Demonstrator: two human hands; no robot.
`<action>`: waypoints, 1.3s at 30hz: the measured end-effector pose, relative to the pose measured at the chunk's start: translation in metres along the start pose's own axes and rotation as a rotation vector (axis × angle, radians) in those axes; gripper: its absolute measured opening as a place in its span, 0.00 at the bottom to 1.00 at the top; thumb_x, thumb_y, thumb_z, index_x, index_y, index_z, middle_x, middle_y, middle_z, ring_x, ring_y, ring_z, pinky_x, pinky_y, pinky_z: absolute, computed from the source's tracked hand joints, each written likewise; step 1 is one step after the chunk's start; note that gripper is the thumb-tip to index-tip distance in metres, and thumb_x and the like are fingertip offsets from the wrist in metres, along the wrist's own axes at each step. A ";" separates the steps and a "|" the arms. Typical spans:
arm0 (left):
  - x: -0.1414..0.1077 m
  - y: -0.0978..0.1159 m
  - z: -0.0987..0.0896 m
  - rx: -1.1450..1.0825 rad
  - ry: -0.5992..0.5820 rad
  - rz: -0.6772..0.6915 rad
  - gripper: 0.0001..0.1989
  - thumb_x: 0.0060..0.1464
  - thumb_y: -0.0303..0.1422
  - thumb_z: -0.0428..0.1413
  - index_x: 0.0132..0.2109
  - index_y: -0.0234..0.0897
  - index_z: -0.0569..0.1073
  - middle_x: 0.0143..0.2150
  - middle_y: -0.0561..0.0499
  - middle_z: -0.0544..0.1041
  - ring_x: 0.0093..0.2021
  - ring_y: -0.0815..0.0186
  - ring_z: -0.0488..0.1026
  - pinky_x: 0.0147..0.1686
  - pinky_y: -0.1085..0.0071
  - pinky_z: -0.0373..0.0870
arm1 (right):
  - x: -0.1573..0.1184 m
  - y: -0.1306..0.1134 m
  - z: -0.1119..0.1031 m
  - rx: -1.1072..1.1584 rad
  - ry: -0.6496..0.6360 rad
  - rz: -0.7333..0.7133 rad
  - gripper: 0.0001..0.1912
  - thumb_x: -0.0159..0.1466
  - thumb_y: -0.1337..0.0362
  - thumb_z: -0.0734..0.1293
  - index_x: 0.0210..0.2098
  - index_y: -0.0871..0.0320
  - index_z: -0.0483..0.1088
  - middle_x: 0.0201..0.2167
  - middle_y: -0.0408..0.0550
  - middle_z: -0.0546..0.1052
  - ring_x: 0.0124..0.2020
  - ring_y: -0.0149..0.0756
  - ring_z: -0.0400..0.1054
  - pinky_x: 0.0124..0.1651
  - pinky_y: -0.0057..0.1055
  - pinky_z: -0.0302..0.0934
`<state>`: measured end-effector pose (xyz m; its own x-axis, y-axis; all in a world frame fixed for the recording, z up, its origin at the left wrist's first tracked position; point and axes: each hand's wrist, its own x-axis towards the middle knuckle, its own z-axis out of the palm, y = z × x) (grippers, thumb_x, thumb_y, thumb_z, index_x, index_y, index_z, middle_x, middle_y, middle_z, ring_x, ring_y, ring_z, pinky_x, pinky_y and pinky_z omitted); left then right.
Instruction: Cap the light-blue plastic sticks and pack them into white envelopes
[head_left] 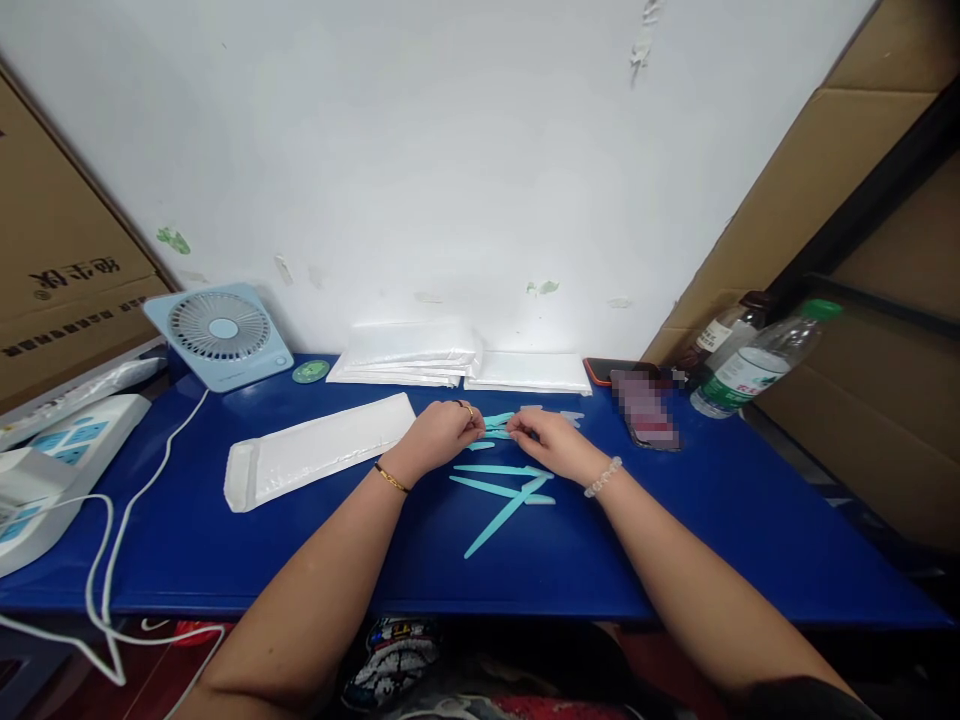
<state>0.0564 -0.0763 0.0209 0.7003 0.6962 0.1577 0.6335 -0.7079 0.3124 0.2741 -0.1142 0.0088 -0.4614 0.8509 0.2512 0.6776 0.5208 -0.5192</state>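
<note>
My left hand (444, 432) and my right hand (551, 440) face each other over the middle of the table, fingertips pinched. Between them are slim turquoise eyebrow razors (496, 432); each hand closes on an end, though the fingers partly cover them. Closer to me, three more turquoise razors (504, 515) lie loose and crossed on the blue tabletop, with pale caps at their right ends. Behind my right hand, a few pale translucent tips (571, 418) show. A white padded envelope (322, 450) lies flat beside my left hand.
Stacks of white padded envelopes (405, 352) rest against the wall. At left are a blue fan (223, 335), a power strip (71, 450) and trailing white cables (124, 520). Two phones (646, 408) and two bottles (765, 365) are at right. Cardboard (67, 240) flanks the blue table (300, 560).
</note>
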 end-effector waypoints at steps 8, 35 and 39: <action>-0.006 -0.004 -0.004 0.003 -0.095 -0.012 0.10 0.53 0.37 0.55 0.41 0.39 0.75 0.36 0.51 0.77 0.37 0.65 0.72 0.33 0.73 0.61 | -0.013 0.022 -0.031 -0.057 0.064 0.095 0.11 0.63 0.66 0.59 0.39 0.56 0.73 0.38 0.48 0.77 0.37 0.35 0.69 0.39 0.30 0.61; -0.008 -0.006 -0.012 -0.012 0.035 -0.129 0.10 0.57 0.33 0.45 0.34 0.37 0.70 0.29 0.51 0.74 0.27 0.67 0.67 0.26 0.72 0.57 | -0.010 0.046 -0.020 0.081 0.265 0.253 0.07 0.60 0.61 0.62 0.35 0.58 0.69 0.25 0.43 0.73 0.25 0.31 0.65 0.29 0.27 0.58; -0.008 -0.006 -0.010 -0.034 0.034 -0.137 0.10 0.57 0.33 0.46 0.34 0.37 0.70 0.29 0.51 0.74 0.27 0.67 0.68 0.26 0.72 0.57 | -0.006 0.039 -0.015 0.467 0.287 0.291 0.15 0.57 0.55 0.67 0.37 0.60 0.71 0.26 0.46 0.75 0.26 0.32 0.69 0.31 0.30 0.63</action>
<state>0.0434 -0.0762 0.0275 0.5964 0.7899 0.1429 0.7103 -0.6022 0.3644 0.3123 -0.0978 -0.0010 -0.0786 0.9719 0.2217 0.4007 0.2345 -0.8857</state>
